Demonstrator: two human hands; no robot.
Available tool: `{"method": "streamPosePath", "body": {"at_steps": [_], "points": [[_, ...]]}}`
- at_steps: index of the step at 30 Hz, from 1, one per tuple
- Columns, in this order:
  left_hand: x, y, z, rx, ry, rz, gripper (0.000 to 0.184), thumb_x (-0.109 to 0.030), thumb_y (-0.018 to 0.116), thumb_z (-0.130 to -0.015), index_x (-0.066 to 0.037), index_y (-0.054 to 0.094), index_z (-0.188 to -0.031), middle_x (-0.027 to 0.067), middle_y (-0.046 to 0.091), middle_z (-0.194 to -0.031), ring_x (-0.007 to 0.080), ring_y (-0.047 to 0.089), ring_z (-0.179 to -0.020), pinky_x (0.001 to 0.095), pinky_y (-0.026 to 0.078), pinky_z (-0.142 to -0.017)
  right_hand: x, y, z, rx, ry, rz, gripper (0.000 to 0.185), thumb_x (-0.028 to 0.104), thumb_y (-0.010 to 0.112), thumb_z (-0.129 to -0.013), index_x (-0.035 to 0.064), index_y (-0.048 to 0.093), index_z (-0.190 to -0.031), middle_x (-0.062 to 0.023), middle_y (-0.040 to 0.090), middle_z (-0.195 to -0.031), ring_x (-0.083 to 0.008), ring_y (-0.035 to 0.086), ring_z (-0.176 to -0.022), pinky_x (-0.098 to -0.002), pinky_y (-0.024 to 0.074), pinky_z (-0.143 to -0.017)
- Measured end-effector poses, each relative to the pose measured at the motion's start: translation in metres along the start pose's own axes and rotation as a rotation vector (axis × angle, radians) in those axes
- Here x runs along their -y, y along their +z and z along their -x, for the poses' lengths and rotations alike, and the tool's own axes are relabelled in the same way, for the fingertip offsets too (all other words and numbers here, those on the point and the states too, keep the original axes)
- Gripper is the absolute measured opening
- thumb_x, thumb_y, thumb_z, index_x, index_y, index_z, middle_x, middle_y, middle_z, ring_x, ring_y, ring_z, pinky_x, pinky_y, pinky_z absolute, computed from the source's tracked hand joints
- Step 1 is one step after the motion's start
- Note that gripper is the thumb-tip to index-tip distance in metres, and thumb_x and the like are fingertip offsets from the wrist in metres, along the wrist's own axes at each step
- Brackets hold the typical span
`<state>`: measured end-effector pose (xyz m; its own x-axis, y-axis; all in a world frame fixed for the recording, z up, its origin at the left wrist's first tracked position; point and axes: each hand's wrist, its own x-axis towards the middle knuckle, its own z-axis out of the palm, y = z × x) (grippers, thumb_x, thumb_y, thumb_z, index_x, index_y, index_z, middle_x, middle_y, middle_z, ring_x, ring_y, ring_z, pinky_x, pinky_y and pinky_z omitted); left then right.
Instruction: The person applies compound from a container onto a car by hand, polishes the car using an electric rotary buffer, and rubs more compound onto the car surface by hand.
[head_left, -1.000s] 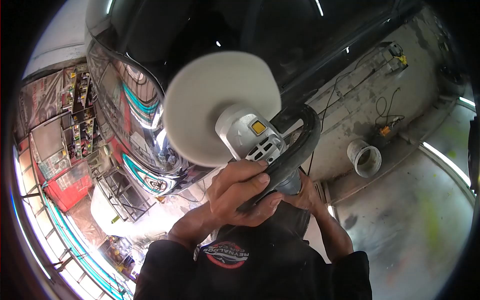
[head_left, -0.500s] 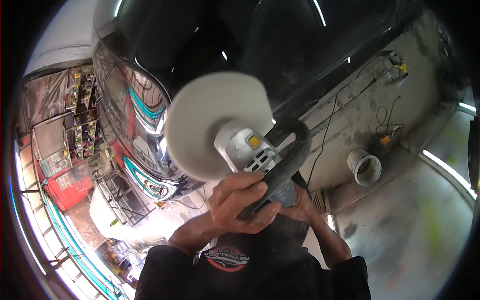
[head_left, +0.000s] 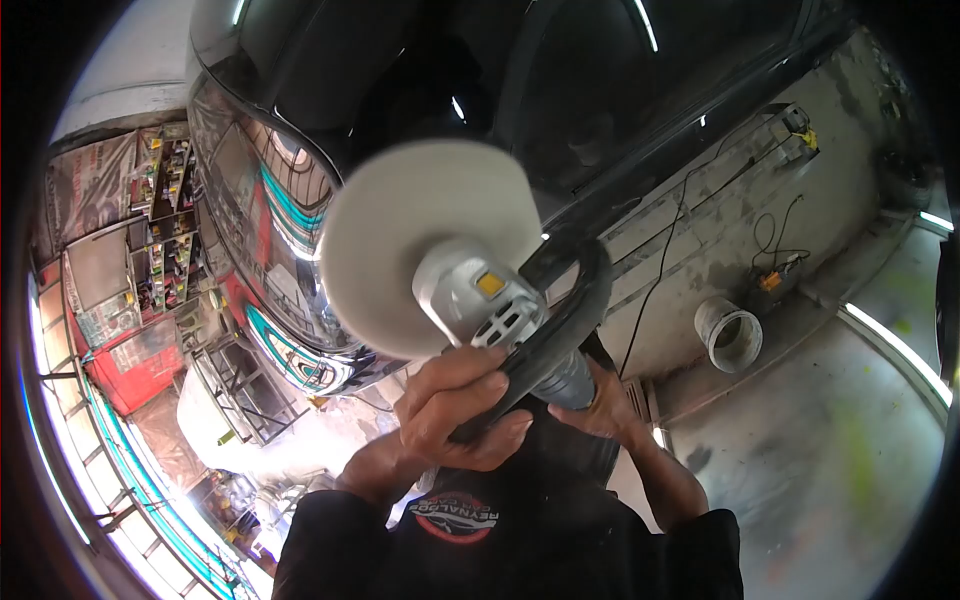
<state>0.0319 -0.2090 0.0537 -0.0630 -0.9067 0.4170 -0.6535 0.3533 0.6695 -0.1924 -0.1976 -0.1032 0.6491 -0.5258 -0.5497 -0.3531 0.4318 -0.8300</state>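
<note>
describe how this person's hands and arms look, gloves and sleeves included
The left hand and right hand wear no gloves, and no watch shows. The black shirt has loose short sleeves; a red-edged logo with pale lettering marks its front.

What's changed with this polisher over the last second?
The polisher has shifted slightly left and down in the picture, closer to the person's chest; both hands moved with it. Nothing was taken hold of or let go: the left hand and right hand still grip it.
</note>
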Motion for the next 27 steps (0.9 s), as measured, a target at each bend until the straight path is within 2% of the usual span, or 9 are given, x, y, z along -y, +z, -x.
{"method": "streamPosePath", "body": {"at_steps": [1, 2, 5, 8, 14, 19, 22, 25, 27], "points": [[0.001, 0.002, 0.013, -0.024, -0.013, 0.001, 0.039, -0.014, 0.085, -0.079, 0.001, 0.062, -0.107, 0.0237, 0.068, -0.104, 0.0281, 0.071, -0.079, 0.0345, 0.059, -0.067, -0.009, 0.006, 0.004, 0.027, 0.038, 0.024, 0.075, 0.028, 0.087, -0.071, -0.0004, 0.055, -0.132, -0.024, 0.07, -0.116, -0.035, 0.069, -0.112, -0.0421, 0.0535, -0.097], [0.001, 0.002, 0.025, -0.014, -0.045, -0.006, 0.038, -0.014, 0.084, -0.08, 0.001, 0.062, -0.107, 0.0238, 0.068, -0.104, 0.0282, 0.071, -0.08, 0.0344, 0.059, -0.067, -0.02, 0.012, 0.009, 0.028, 0.063, 0.032, 0.072, 0.029, 0.088, -0.071, 0.0, 0.058, -0.129, -0.0182, 0.072, -0.113, -0.0269, 0.07, -0.108, -0.0383, 0.0528, -0.094], [-0.001, -0.005, 0.041, 0.006, -0.115, -0.02, 0.036, -0.014, 0.083, -0.081, 0.002, 0.062, -0.106, 0.0239, 0.068, -0.105, 0.0285, 0.072, -0.081, 0.034, 0.059, -0.068, -0.024, 0.023, 0.018, 0.07, 0.099, 0.071, 0.072, 0.029, 0.088, -0.071, 0.0, 0.057, -0.13, -0.0188, 0.071, -0.115, -0.0278, 0.07, -0.11, -0.0386, 0.0525, -0.095], [-0.005, -0.014, 0.033, 0.016, -0.113, -0.01, 0.036, -0.014, 0.083, -0.08, 0.002, 0.063, -0.106, 0.0241, 0.068, -0.105, 0.0285, 0.072, -0.082, 0.0337, 0.059, -0.068, -0.009, 0.022, 0.02, 0.074, 0.114, 0.092, 0.076, 0.031, 0.087, -0.071, -0.0011, 0.055, -0.132, -0.0268, 0.07, -0.113, -0.0385, 0.069, -0.111, -0.0448, 0.0534, -0.097], [-0.014, -0.046, -0.057, 0.04, 0.009, -0.001, 0.039, -0.013, 0.086, -0.077, 0.001, 0.064, -0.106, 0.0223, 0.069, -0.104, 0.0279, 0.072, -0.08, 0.0342, 0.059, -0.068, 0.05, -0.004, -0.007, -0.115, -0.163, 0.036, 0.073, 0.027, 0.088, -0.07, -0.0038, 0.056, -0.128, -0.0259, 0.071, -0.108, -0.0381, 0.071, -0.105, -0.0432, 0.0545, -0.093], [-0.005, -0.05, -0.092, -0.088, 0.002, 0.029, 0.035, -0.014, 0.083, -0.076, -0.001, 0.067, -0.104, 0.0191, 0.069, -0.096, 0.0266, 0.07, -0.079, 0.0343, 0.056, -0.068, 0.085, -0.02, -0.027, -0.16, -0.205, -0.001, 0.067, 0.021, 0.086, -0.071, -0.0074, 0.057, -0.125, -0.0247, 0.072, -0.107, -0.0329, 0.072, -0.103, -0.0399, 0.055, -0.089], [-0.009, -0.062, -0.076, 0.01, -0.059, -0.006, 0.033, -0.021, 0.07, -0.088, -0.001, 0.062, -0.114, 0.0207, 0.068, -0.103, 0.0256, 0.068, -0.08, 0.0346, 0.054, -0.072, 0.086, -0.016, -0.02, -0.147, -0.178, 0.004, 0.067, 0.021, 0.086, -0.072, -0.0069, 0.057, -0.125, -0.0248, 0.072, -0.108, -0.0336, 0.072, -0.104, -0.0401, 0.0548, -0.09], [-0.005, -0.064, -0.036, -0.078, -0.065, 0.1, 0.035, -0.009, 0.079, -0.078, 0.004, 0.069, -0.109, 0.0213, 0.071, -0.099, 0.0264, 0.072, -0.079, 0.0328, 0.057, -0.069, 0.076, 0.002, 0.0, -0.13, -0.148, 0.059, 0.066, 0.023, 0.087, -0.072, -0.0048, 0.058, -0.125, -0.0249, 0.072, -0.107, -0.0356, 0.072, -0.104, -0.0416, 0.055, -0.09], [-0.005, -0.068, -0.015, -0.094, -0.096, 0.117, 0.035, -0.01, 0.077, -0.079, 0.005, 0.068, -0.11, 0.0222, 0.071, -0.101, 0.0266, 0.072, -0.079, 0.0327, 0.057, -0.069, 0.073, 0.012, 0.012, -0.103, -0.071, 0.141, 0.067, 0.025, 0.087, -0.072, -0.0032, 0.058, -0.125, -0.025, 0.072, -0.107, -0.0373, 0.071, -0.105, -0.0431, 0.0553, -0.091]]}}
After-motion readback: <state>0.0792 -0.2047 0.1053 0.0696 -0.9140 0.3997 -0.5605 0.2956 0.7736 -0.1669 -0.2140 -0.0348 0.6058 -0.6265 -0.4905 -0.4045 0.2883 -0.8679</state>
